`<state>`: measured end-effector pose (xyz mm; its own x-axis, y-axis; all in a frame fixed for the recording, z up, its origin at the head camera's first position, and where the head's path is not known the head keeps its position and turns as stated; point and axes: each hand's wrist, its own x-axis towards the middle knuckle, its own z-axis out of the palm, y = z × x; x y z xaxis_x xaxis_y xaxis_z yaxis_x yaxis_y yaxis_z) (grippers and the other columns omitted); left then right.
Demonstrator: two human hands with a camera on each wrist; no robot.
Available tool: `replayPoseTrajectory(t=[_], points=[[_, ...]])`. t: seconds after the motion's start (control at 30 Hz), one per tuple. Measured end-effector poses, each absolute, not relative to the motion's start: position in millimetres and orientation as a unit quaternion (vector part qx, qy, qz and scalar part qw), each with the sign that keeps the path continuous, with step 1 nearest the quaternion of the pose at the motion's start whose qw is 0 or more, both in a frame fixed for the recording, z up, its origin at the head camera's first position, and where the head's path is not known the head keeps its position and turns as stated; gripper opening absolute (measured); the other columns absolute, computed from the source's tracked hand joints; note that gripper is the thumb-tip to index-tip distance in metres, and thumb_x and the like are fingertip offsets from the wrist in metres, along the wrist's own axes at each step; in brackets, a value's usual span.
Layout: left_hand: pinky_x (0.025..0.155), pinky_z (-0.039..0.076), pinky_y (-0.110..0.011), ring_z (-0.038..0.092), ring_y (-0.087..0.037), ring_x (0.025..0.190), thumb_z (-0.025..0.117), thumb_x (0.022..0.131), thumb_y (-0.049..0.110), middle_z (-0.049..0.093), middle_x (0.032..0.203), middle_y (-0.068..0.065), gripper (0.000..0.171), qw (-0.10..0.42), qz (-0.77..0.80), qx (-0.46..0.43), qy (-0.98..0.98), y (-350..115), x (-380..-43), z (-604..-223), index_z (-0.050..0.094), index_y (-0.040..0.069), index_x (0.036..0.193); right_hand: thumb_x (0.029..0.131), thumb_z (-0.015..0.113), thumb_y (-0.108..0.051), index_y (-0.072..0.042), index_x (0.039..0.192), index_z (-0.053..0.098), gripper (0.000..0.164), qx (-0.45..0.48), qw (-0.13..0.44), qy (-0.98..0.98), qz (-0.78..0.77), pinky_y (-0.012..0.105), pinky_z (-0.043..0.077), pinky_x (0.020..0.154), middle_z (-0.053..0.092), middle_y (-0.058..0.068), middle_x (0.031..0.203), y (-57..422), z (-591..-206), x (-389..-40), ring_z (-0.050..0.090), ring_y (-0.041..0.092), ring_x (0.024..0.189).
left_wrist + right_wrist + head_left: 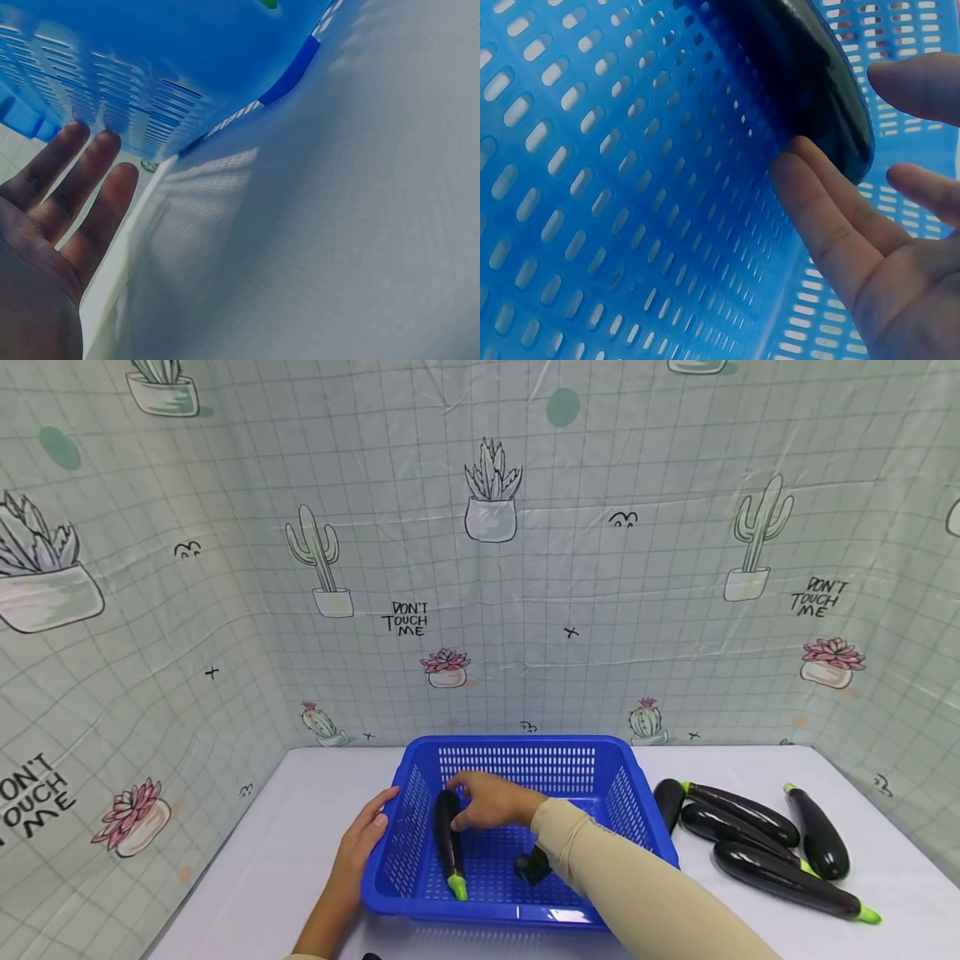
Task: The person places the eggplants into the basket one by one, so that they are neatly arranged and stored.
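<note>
Inside the blue plastic basket [517, 910], a dark eggplant [447, 835] lies lengthwise along the left side, its green stem end pointing toward me. My right hand [491, 802] reaches over its far end. In the right wrist view, extended fingers [829, 217] sit right at the eggplant's [810, 82] rounded tip, with the thumb apart on the other side. Outside the basket's left wall is my left hand [360, 843]; the left wrist view shows its fingers [90, 161] fairly straight, tips at the slotted wall.
Several eggplants [780, 877] lie on the white table [885, 918] to the basket's right. A small dark object [532, 865] is on the basket floor, partly behind my right sleeve [630, 885]. Another dark tip [371, 957] shows at the bottom edge. A patterned cloth [525, 585] hangs behind.
</note>
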<state>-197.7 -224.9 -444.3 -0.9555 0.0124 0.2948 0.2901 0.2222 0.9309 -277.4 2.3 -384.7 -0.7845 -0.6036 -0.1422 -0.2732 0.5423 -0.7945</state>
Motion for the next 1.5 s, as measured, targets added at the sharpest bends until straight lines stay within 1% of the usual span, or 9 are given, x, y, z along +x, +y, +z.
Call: replayPoseTrajectory(t=[0.1, 0.27, 0.37, 0.57, 0.7, 0.93, 1.1, 1.37, 1.5], points=[[0.111, 0.030, -0.061, 0.039, -0.041, 0.139, 0.037, 0.107, 0.023, 0.040, 0.154, -0.020, 0.046, 0.109, -0.618, -0.096, -0.773, -225, -198, -445, 0.046, 0.007, 0.149, 0.084, 0.077, -0.004, 0.001, 0.136, 0.054, 0.057, -0.255, 0.212, 0.851, -0.408, 0.037, 0.060, 0.071, 0.062, 0.022, 0.119, 2, -385, -277, 0.069, 0.025, 0.085], [0.109, 0.034, -0.056, 0.041, -0.039, 0.137, 0.037, 0.107, 0.023, 0.041, 0.154, -0.020, 0.046, 0.107, -0.620, -0.095, -0.772, -226, -198, -445, 0.045, 0.007, 0.149, 0.084, 0.076, -0.002, 0.002, 0.137, 0.052, 0.058, -0.249, 0.229, 0.837, -0.430, 0.040, 0.060, 0.071, 0.065, 0.018, 0.105, 2, -388, -277, 0.068, 0.025, 0.081], [0.108, 0.035, -0.054, 0.042, -0.039, 0.137, 0.037, 0.107, 0.023, 0.041, 0.154, -0.020, 0.046, 0.108, -0.617, -0.096, -0.774, -226, -198, -445, 0.046, 0.008, 0.149, 0.083, 0.076, -0.001, 0.003, 0.137, 0.051, 0.059, -0.248, 0.235, 0.829, -0.443, 0.041, 0.060, 0.072, 0.064, 0.019, 0.106, 3, -389, -277, 0.068, 0.026, 0.082], [0.110, 0.032, -0.057, 0.041, -0.038, 0.137, 0.037, 0.107, 0.023, 0.042, 0.154, -0.018, 0.045, 0.114, -0.613, -0.100, -0.775, -225, -198, -445, 0.047, 0.008, 0.148, 0.084, 0.076, -0.002, 0.004, 0.135, 0.051, 0.058, -0.251, 0.243, 0.826, -0.442, 0.039, 0.060, 0.074, 0.063, 0.019, 0.109, 3, -390, -277, 0.068, 0.024, 0.084], [0.109, 0.032, -0.059, 0.040, -0.041, 0.138, 0.037, 0.107, 0.023, 0.041, 0.154, -0.019, 0.045, 0.115, -0.613, -0.105, -0.774, -224, -198, -445, 0.047, 0.007, 0.148, 0.084, 0.076, -0.004, 0.004, 0.136, 0.051, 0.058, -0.253, 0.246, 0.826, -0.439, 0.038, 0.060, 0.075, 0.064, 0.019, 0.108, 4, -389, -277, 0.069, 0.024, 0.085], [0.110, 0.033, -0.061, 0.040, -0.042, 0.139, 0.037, 0.107, 0.026, 0.040, 0.155, -0.018, 0.046, 0.107, -0.615, -0.097, -0.775, -224, -198, -445, 0.046, 0.010, 0.150, 0.085, 0.077, -0.009, 0.002, 0.136, 0.052, 0.058, -0.260, 0.238, 0.841, -0.410, 0.037, 0.060, 0.075, 0.062, 0.022, 0.119, 6, -387, -279, 0.069, 0.024, 0.086], [0.109, 0.032, -0.062, 0.039, -0.043, 0.139, 0.037, 0.107, 0.026, 0.040, 0.155, -0.019, 0.046, 0.109, -0.614, -0.098, -0.775, -225, -198, -446, 0.045, 0.010, 0.150, 0.086, 0.076, -0.011, 0.001, 0.136, 0.054, 0.056, -0.266, 0.232, 0.852, -0.387, 0.036, 0.060, 0.074, 0.063, 0.022, 0.120, 9, -381, -280, 0.069, 0.022, 0.086], [0.111, 0.027, -0.064, 0.035, -0.044, 0.141, 0.036, 0.107, 0.024, 0.039, 0.155, -0.021, 0.047, 0.121, -0.607, -0.106, -0.778, -223, -198, -448, 0.045, 0.006, 0.149, 0.090, 0.074, -0.012, 0.003, 0.133, 0.056, 0.049, -0.276, 0.237, 0.843, -0.396, 0.042, 0.060, 0.074, 0.070, 0.015, 0.107, 19, -367, -287, 0.070, 0.030, 0.090], [0.110, 0.030, -0.063, 0.038, -0.044, 0.139, 0.035, 0.107, 0.023, 0.039, 0.154, -0.022, 0.047, 0.125, -0.602, -0.106, -0.782, -222, -197, -447, 0.044, 0.006, 0.150, 0.092, 0.073, -0.015, 0.004, 0.135, 0.055, 0.050, -0.283, 0.232, 0.832, -0.417, 0.045, 0.059, 0.077, 0.071, 0.012, 0.103, 26, -359, -293, 0.070, 0.036, 0.094]])
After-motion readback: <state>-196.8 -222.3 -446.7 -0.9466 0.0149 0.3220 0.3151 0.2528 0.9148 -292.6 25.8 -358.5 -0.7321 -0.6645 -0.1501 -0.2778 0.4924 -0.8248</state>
